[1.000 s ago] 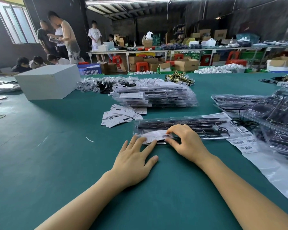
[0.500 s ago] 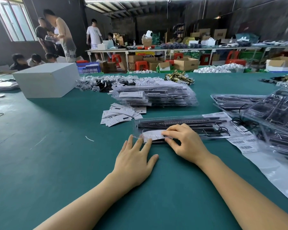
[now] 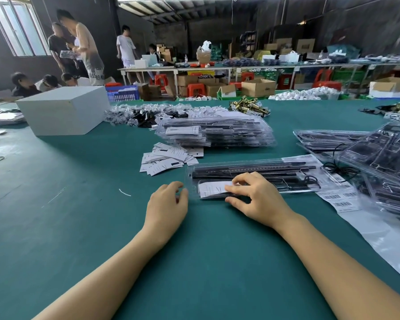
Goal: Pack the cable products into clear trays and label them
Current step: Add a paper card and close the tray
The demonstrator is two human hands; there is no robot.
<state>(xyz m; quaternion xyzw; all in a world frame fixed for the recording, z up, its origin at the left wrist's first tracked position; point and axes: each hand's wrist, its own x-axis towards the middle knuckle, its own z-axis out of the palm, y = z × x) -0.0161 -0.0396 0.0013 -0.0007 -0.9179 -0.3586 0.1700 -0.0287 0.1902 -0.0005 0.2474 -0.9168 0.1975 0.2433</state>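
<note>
Head view: green table [image 3: 56, 227], cluttered warehouse.

A dark teal felt table cover [image 3: 56, 227] spreads across the whole near scene. On it, a clear plastic tray [image 3: 259, 179] shows black cable parts and a white paper label [image 3: 214, 188] with fine black print. To its left lies a scatter of white cards [image 3: 169, 158] marked with black bars. At right, white sticker sheets [image 3: 342, 199] carry black barcodes. Far left stands a plain pale grey box [image 3: 62, 112]; far behind are red plastic stools [image 3: 194, 88] and brown cardboard cartons [image 3: 258, 86].
</note>
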